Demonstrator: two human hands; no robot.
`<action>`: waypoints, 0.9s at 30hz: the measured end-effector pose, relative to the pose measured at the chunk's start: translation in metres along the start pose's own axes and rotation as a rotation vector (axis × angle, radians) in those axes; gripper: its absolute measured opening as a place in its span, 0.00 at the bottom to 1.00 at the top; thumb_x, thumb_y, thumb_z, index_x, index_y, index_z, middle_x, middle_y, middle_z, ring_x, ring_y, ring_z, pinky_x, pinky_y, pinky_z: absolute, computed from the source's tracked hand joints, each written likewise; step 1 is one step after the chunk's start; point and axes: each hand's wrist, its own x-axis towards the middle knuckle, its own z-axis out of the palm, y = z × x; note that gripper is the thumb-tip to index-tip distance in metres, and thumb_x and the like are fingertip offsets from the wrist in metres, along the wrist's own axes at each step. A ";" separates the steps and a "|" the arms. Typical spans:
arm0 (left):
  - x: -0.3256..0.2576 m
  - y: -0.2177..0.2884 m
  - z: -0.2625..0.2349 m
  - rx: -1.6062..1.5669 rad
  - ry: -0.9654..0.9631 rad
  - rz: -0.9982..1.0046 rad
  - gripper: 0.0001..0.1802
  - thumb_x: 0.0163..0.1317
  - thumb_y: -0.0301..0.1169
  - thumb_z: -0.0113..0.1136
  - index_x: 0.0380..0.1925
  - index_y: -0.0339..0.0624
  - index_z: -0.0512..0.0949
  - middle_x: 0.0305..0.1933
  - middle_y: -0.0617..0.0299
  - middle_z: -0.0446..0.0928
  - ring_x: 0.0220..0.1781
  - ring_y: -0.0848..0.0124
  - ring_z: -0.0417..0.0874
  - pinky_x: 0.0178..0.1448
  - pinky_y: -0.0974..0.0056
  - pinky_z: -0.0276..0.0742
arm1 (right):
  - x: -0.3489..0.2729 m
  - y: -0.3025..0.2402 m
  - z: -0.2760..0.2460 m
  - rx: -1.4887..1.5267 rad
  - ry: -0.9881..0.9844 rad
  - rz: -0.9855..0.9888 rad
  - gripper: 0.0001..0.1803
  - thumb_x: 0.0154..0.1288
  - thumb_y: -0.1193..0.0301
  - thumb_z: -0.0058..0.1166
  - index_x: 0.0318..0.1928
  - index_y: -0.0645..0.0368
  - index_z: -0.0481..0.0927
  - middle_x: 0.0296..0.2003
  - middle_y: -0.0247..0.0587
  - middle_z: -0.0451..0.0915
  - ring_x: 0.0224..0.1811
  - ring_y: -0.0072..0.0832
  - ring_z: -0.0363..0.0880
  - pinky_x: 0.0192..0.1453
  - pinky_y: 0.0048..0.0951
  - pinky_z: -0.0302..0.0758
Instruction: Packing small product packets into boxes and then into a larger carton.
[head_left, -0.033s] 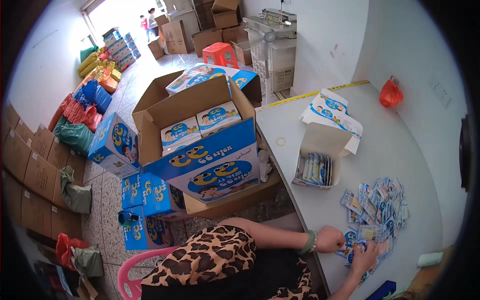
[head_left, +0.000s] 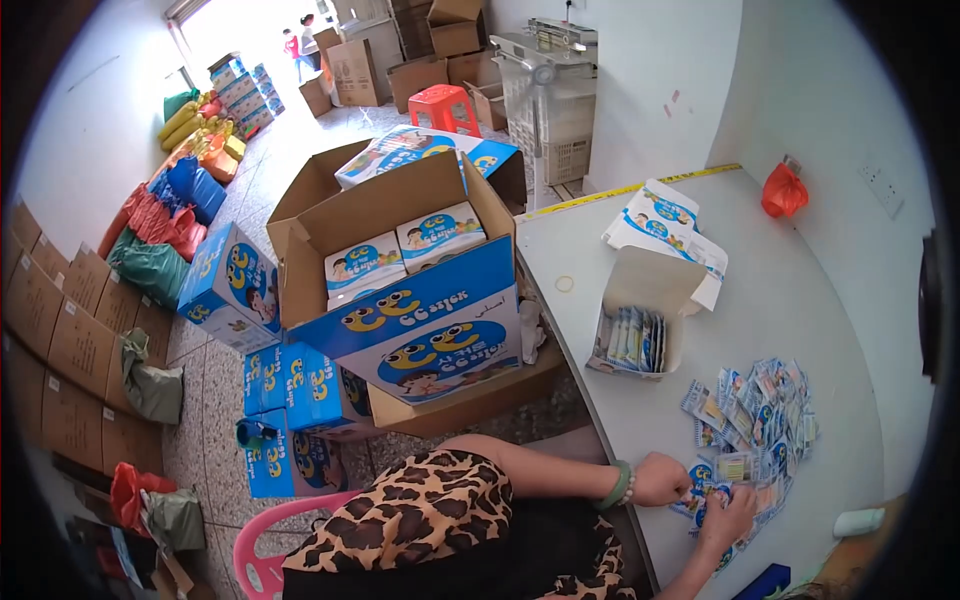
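Both hands work over the near edge of a loose pile of small blue-and-white packets on the table. My left hand, with a green bangle and beads at the wrist, is curled closed beside the packets; what its fingers hold, if anything, is hidden. Close to its right, my right hand has its fingers bent round a small packet. Farther back stands an opened white box, its lid raised, holding a row of similar packets on edge.
Flattened white-and-blue cartons and a rubber band lie farther back on the white table. To the left, a large open carton holds small boxes. A red bag hangs on the wall. Stacked brown cartons line the left.
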 end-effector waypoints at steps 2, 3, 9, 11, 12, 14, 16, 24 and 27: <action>0.003 -0.002 0.003 -0.003 -0.019 0.013 0.06 0.45 0.30 0.59 0.24 0.49 0.83 0.25 0.56 0.79 0.30 0.55 0.81 0.35 0.53 0.75 | -0.003 -0.001 0.007 -0.123 0.336 -0.225 0.14 0.54 0.66 0.57 0.35 0.59 0.69 0.39 0.46 0.72 0.47 0.47 0.69 0.48 0.47 0.65; 0.004 -0.003 0.003 -0.024 -0.019 0.014 0.05 0.46 0.31 0.59 0.24 0.49 0.83 0.24 0.56 0.79 0.30 0.55 0.81 0.35 0.53 0.74 | -0.005 -0.001 0.007 -0.122 0.339 -0.231 0.14 0.54 0.66 0.57 0.35 0.59 0.69 0.39 0.46 0.72 0.47 0.47 0.69 0.48 0.47 0.65; -0.002 0.000 0.006 -0.018 -0.015 -0.029 0.05 0.47 0.33 0.60 0.24 0.48 0.82 0.24 0.56 0.79 0.30 0.56 0.81 0.35 0.54 0.74 | -0.016 0.008 0.006 0.091 0.004 -0.080 0.12 0.60 0.70 0.55 0.41 0.63 0.70 0.41 0.49 0.74 0.46 0.42 0.73 0.52 0.38 0.68; -0.003 0.003 0.005 -0.028 -0.018 -0.043 0.07 0.48 0.35 0.61 0.25 0.46 0.82 0.24 0.56 0.79 0.31 0.57 0.81 0.35 0.54 0.74 | -0.013 0.011 0.007 0.644 0.182 0.201 0.13 0.67 0.70 0.51 0.48 0.65 0.71 0.45 0.48 0.75 0.49 0.33 0.74 0.54 0.32 0.69; -0.004 0.006 0.004 -0.216 0.002 -0.076 0.09 0.49 0.35 0.63 0.29 0.44 0.81 0.26 0.57 0.80 0.30 0.61 0.81 0.34 0.57 0.74 | -0.011 0.011 0.008 0.644 0.180 0.194 0.13 0.67 0.70 0.51 0.48 0.65 0.71 0.45 0.48 0.75 0.49 0.33 0.74 0.54 0.32 0.69; -0.005 0.011 0.004 -0.409 0.023 -0.106 0.12 0.51 0.36 0.64 0.33 0.42 0.81 0.28 0.58 0.80 0.29 0.64 0.81 0.34 0.59 0.74 | -0.009 -0.005 0.002 0.958 0.263 0.206 0.16 0.70 0.71 0.48 0.54 0.67 0.71 0.48 0.45 0.75 0.49 0.28 0.72 0.56 0.28 0.69; -0.004 0.015 0.007 -1.270 -0.157 -0.340 0.16 0.54 0.33 0.65 0.41 0.37 0.78 0.35 0.62 0.80 0.33 0.72 0.80 0.37 0.66 0.75 | -0.011 -0.039 -0.001 0.940 0.198 0.169 0.17 0.70 0.71 0.47 0.55 0.68 0.71 0.50 0.45 0.75 0.49 0.29 0.72 0.57 0.28 0.69; -0.011 -0.009 -0.009 -1.315 0.150 -0.326 0.14 0.56 0.25 0.61 0.44 0.37 0.77 0.41 0.64 0.80 0.39 0.76 0.79 0.47 0.68 0.76 | -0.012 -0.056 0.011 0.335 0.184 -0.009 0.17 0.68 0.68 0.48 0.51 0.68 0.75 0.46 0.54 0.75 0.48 0.46 0.74 0.55 0.38 0.70; -0.014 -0.005 -0.030 -1.415 0.145 -0.388 0.13 0.58 0.27 0.61 0.44 0.38 0.78 0.40 0.63 0.81 0.39 0.76 0.80 0.45 0.68 0.76 | -0.014 -0.047 0.023 -0.269 0.040 0.056 0.16 0.65 0.65 0.51 0.44 0.68 0.75 0.40 0.56 0.74 0.43 0.52 0.72 0.49 0.43 0.70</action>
